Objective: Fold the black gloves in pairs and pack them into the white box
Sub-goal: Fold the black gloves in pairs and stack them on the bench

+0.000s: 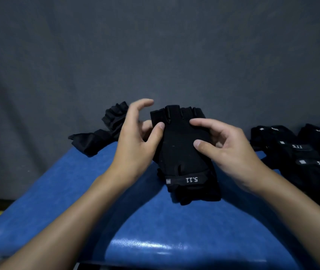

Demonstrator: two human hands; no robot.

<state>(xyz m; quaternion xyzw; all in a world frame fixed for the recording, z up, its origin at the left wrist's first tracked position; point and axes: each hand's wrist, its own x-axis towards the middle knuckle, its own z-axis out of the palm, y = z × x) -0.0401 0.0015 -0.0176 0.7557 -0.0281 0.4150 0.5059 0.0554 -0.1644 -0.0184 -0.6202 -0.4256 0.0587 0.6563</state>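
We start with the blue table, which fills the near half of the view against a grey backdrop; the white box is not in sight. Along its right edge sits a stack of gloves, laid flat with their printed straps up, and at the far left corner lie some loose gloves, crumpled and partly off the edge. In the middle, between our hands, is the glove being worked. Its long axis runs straight away from us, cuff and strap nearest, finger stubs farthest. The cuff looks layered, so it may already be a pair. Our left hand pinches its left edge, thumb on top and fingers behind. Our right hand pinches the cloth on its right half with bent thumb and forefinger. Both are equally near, so we judge the fold goes across that axis.
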